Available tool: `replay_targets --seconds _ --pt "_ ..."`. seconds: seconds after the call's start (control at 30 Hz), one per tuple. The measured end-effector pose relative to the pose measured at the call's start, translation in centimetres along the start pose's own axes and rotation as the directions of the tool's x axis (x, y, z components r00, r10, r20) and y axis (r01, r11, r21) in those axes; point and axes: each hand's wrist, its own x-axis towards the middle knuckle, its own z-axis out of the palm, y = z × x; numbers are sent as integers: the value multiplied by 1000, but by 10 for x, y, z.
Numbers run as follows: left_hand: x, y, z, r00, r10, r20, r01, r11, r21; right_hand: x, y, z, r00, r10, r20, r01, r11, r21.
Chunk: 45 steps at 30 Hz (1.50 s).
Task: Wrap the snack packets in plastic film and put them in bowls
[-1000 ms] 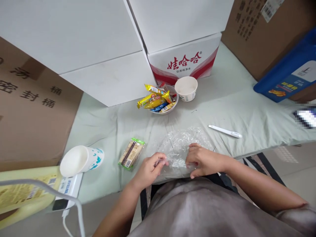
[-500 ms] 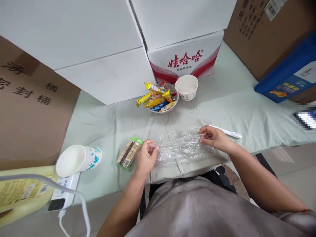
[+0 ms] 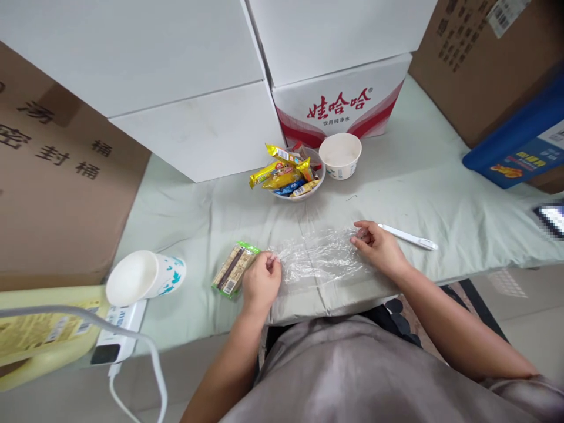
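A sheet of clear plastic wrap lies stretched flat on the pale green cloth. My left hand pinches its left edge with curled fingers. My right hand pinches its right edge. A green-edged snack packet lies just left of my left hand. A white pen-like tool rests on the cloth, touching close to my right hand's far side.
A bowl of wrapped snacks and a white paper bowl stand behind the wrap, before white boxes. A tipped paper cup lies at left above a power strip. Brown cartons flank both sides.
My hands, together near the front edge a second ago, have moved apart and pulled the crumpled wrap out flat between them.
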Motion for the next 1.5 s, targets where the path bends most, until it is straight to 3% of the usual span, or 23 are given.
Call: replay_targets --seconds 0.13,0.4,0.53,0.67,0.73,0.8,0.87,0.97,1.03,1.13,1.2,1.3,1.37,1.43,1.5 --pt "1 3 2 1000 -15 6 14 994 113 1 -2 4 997 -63 -39 56 987 -150" --pt "4 3 7 998 12 -58 -3 989 147 -5 -5 11 982 -188 -33 154 882 -446" --pt "8 3 11 999 -2 -41 10 978 207 -9 -5 11 987 -159 -12 123 809 -574" --pt "9 8 8 999 -47 -7 47 970 239 -10 -2 9 991 -133 7 111 793 -598" --pt "8 12 5 998 21 -61 -6 970 243 -10 -3 8 991 -130 12 111 795 -596" --pt "6 17 2 970 178 -168 -136 962 237 -11 -4 8 992 -123 18 109 796 -595" --pt "3 23 2 909 378 -175 -340 916 211 -11 -4 9 994 -109 26 103 791 -603" --pt "-2 29 10 772 629 92 -636 766 93 -11 0 7 993 -107 39 108 776 -621" --pt "-4 29 18 685 682 256 -713 700 41 -11 5 2 992 -125 11 104 765 -635" --pt "-5 27 25 679 643 353 -704 708 64 -10 7 -9 965 -232 -119 96 740 -665" --pt "-5 26 26 688 619 380 -691 718 81 -11 3 -13 925 -352 -145 168 718 -675" --pt "-5 26 25 688 607 398 -690 717 101 -13 -5 -5 861 -498 105 445 636 -630" --pt "-4 25 24 693 596 406 -687 716 122 -15 -5 4 799 -515 312 591 570 -571" --pt "-4 20 20 715 578 394 -672 724 159 -18 0 10 784 -473 401 619 550 -561" --pt "-4 13 13 750 572 332 -647 739 189 -22 9 7 808 -435 398 589 566 -577"
